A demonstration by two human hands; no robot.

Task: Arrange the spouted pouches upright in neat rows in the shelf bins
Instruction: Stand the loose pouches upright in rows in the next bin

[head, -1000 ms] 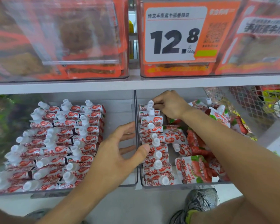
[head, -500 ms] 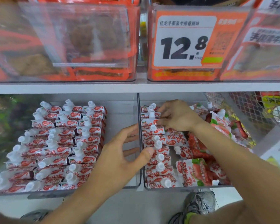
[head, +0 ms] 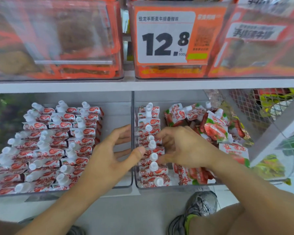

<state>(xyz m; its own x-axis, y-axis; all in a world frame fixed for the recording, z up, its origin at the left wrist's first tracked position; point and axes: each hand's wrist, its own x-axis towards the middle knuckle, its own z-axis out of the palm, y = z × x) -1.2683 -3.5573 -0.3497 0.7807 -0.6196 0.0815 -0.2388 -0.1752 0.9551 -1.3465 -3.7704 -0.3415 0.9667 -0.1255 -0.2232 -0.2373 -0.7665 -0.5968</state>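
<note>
spouted pouches (head: pixel 148 145) stand in one upright row along the left wall of the right bin (head: pixel 176 186); loose ones (head: pixel 212 128) lie jumbled further right. since a second ago my right hand (head: pixel 185 148) has come from the far end of that row to its middle, fingers curled loosely against the pouches; i cannot tell if it grips one. my left hand (head: pixel 109 156) stays spread wide across the divider (head: pixel 132 106), thumb on the row. left bin (head: pixel 122 187) rows look unchanged.
</note>
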